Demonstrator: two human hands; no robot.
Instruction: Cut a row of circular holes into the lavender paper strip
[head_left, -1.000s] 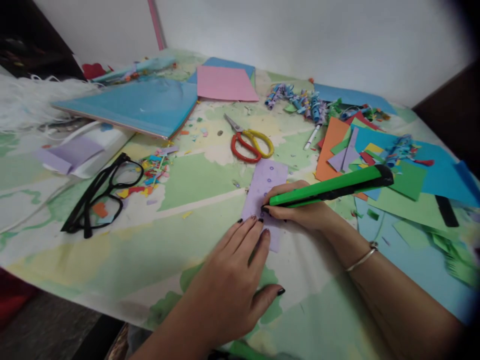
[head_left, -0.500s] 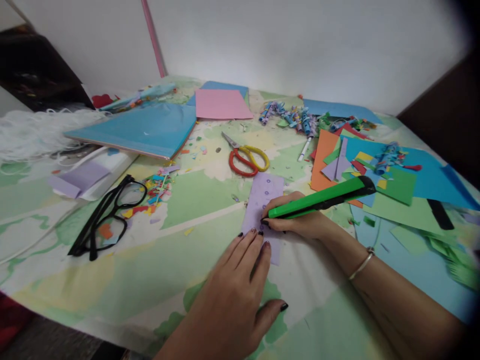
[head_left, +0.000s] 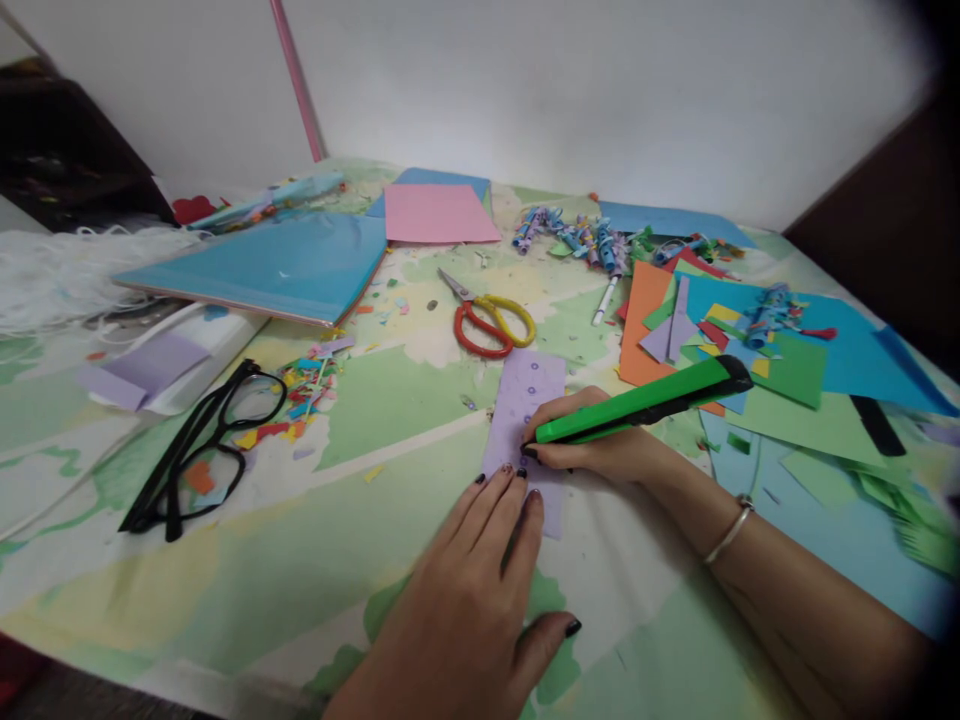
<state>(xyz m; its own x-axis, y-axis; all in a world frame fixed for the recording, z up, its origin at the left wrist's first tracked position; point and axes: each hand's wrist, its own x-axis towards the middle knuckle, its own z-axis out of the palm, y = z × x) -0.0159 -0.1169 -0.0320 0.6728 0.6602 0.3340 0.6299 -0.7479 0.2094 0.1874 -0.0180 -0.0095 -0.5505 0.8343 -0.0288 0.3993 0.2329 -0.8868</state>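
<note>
At lower centre, the left hand point(head_left: 472, 590), thumb spread, touches a lilac paper strip point(head_left: 513, 402); the right hand point(head_left: 604, 457) pinches a long green plastic cutter point(head_left: 649, 398). A slip could nick the left hand.

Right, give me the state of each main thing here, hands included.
Purple strip: lying flat, marked with circles
Green cutter: held slanted, tip hidden
Left hand: palm down, fingertips on the strip
Right hand: closed around the cutter
Scissors: lying down, blades seemingly shut
Glasses: arms seemingly folded
White marker: lying down
</note>
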